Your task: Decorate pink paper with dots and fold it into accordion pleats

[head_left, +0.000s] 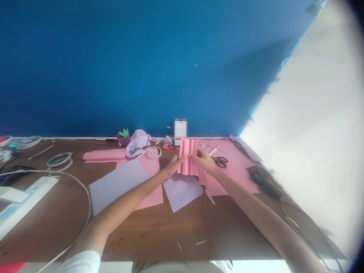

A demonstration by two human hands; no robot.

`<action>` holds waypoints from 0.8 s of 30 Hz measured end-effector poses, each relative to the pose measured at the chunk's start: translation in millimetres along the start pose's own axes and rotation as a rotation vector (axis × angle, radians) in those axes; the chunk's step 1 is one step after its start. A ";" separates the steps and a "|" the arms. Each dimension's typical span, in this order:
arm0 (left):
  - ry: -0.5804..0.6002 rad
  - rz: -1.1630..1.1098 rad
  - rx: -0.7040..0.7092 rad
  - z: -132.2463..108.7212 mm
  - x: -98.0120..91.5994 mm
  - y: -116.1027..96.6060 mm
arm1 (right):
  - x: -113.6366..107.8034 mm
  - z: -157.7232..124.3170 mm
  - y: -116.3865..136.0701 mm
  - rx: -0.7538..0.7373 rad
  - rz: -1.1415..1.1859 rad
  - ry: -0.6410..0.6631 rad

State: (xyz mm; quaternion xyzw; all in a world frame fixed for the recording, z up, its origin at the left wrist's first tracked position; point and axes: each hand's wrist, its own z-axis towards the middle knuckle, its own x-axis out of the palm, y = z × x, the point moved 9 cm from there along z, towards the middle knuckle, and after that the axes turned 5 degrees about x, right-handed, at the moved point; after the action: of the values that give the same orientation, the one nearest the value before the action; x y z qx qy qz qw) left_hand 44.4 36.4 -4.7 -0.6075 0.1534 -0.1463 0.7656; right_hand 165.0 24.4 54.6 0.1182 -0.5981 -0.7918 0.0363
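Note:
Upright between my hands, above the middle of the table, is a pink sheet of paper (pixel 186 167) with several lengthwise pleats. My left hand (pixel 174 165) grips its left edge, the fingers partly hidden by the sheet. From the right, my right hand (pixel 207 160) holds the other side, its thumb lying across the front of the folds. Below the pleated paper lies a lilac sheet (pixel 182 191). Black-handled scissors (pixel 221 162) rest just right of my right hand, on larger pink sheets (pixel 236 182).
Left of my hands lie another lilac sheet (pixel 116 185), crumpled lilac paper (pixel 138 143) and a tape roll (pixel 153 152). A phone (pixel 180 131) stands against the blue wall. A white power strip (pixel 31 201) with a cable is far left; a dark corded tool (pixel 265 184) is right.

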 end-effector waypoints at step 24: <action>-0.201 -0.127 -0.040 -2.4 -13.0 4.2 | 5.2 -15.6 -1.2 -0.067 -0.110 -0.140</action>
State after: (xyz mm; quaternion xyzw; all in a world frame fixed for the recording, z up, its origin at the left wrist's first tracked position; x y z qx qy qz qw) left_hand 31.7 40.5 -8.5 -0.6427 0.0398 -0.1296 0.7540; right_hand 163.7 9.1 48.7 0.0940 -0.5648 -0.8186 -0.0453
